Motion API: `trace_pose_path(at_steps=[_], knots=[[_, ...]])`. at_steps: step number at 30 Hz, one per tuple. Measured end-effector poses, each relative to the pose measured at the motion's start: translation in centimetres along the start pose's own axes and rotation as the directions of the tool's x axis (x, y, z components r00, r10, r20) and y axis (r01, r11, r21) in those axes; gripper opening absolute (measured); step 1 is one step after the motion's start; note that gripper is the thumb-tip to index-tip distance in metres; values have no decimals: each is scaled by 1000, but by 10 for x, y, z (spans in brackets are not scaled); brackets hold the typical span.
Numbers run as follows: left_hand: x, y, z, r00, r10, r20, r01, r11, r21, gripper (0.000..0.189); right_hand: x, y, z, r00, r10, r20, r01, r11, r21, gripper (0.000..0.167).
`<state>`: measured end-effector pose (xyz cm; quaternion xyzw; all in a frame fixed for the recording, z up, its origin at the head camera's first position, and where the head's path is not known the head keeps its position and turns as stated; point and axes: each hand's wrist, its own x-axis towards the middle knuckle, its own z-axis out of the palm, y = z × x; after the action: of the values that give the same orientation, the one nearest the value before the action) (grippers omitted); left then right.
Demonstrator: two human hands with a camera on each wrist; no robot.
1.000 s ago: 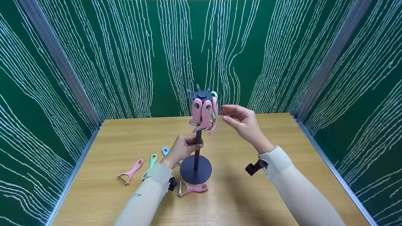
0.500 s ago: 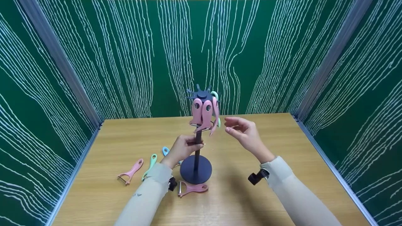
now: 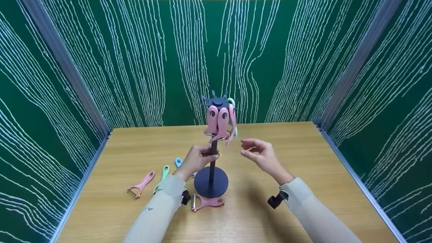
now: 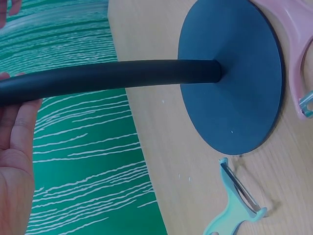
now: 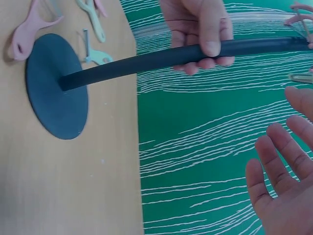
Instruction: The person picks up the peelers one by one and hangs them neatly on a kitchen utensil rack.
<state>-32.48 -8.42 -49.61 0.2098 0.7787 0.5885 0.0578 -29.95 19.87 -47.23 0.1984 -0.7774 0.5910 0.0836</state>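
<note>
My left hand (image 3: pixel 195 160) grips the black pole (image 3: pixel 212 173) of an upright stand with a round base; in the right wrist view its thumb (image 5: pixel 211 44) lies over the pole. Three pink peelers (image 3: pixel 222 123) hang by their handle holes from the stand's spoked top (image 3: pixel 217 102), and a green peeler (image 3: pixel 231 101) hangs partly hidden behind them. To the right of the pole, apart from it, my right hand (image 3: pixel 261 156) is in the air below the hanging peelers. Its fingers are loosely bent and hold nothing.
On the wooden table (image 3: pixel 287 141), a pink peeler (image 3: pixel 145 182), a green peeler (image 3: pixel 164 173) and a blue peeler (image 3: pixel 178 162), partly covered by my left arm, lie left of the stand. Another pink peeler (image 3: pixel 211 202) lies before the base. Green walls (image 3: pixel 270 84) surround the table.
My right hand has come down and away from the hanging peelers. The green peeler's lower end now shows right of the pink ones. My left hand has stayed on the pole.
</note>
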Motion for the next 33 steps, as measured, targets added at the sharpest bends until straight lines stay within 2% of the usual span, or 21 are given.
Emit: trace_pose_path(at_steps=[9,20,30,33], knots=[[0,1,-1,1000,7,16,-7,1000,-21,17,-14,23,10,1000,10,24,-9,1000,-30,32],[0,0,-1,1000,20,23,-19,1000,-21,19,-30,46,22,990,83,111,-75,995,-72,35],[-1,0,-1,999,34,7,-34,999,-5,14,-43,62,36,979,88,186,-66,990,-121,36],[-2,1,-1,1000,17,3,-17,1000,-3,14,-47,67,41,970,106,219,-74,986,-152,38]])
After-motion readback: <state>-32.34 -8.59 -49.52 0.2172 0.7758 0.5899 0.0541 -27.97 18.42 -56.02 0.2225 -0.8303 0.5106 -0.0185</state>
